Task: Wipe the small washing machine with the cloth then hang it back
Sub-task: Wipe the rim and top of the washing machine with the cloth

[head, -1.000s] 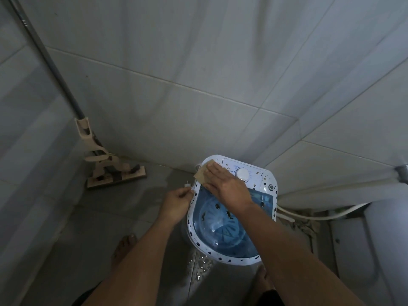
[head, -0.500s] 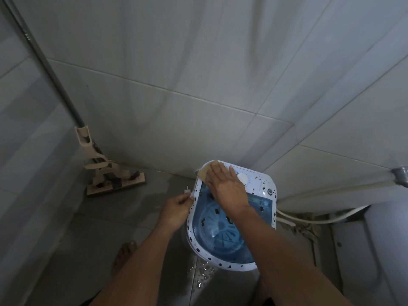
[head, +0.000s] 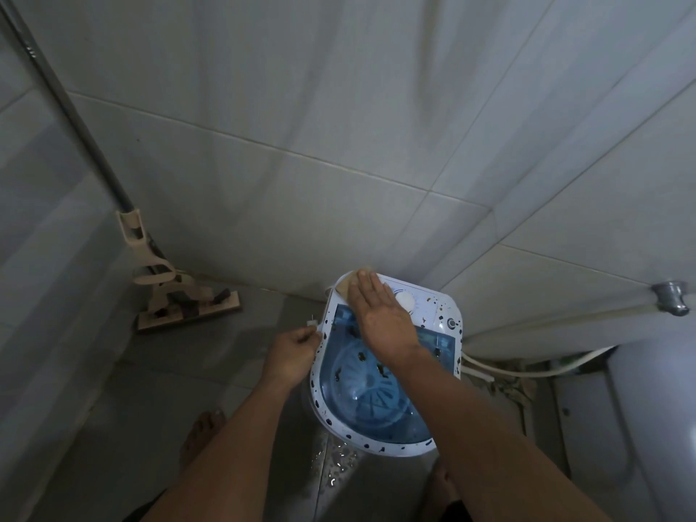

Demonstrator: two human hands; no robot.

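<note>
The small washing machine (head: 433,307) stands on the floor by the tiled wall: white top speckled with dark spots, blue see-through lid, white dial. A tan cloth (head: 345,285) lies on its far left corner. My right hand (head: 380,314) presses flat on the cloth with straight fingers, and only the cloth's far edge shows. My left hand (head: 292,352) grips the machine's left rim with curled fingers, beside a small white tab.
A beige flat mop (head: 177,295) leans in the left corner, its metal pole (head: 64,107) running up the wall. A white hose (head: 527,371) and a metal tap (head: 670,297) lie right of the machine. A toilet (head: 647,427) stands at the right. My bare foot (head: 201,431) rests on the wet floor.
My right hand has slid the cloth toward the machine's far left corner and its fingers have flattened. The left hand has stayed on the rim.
</note>
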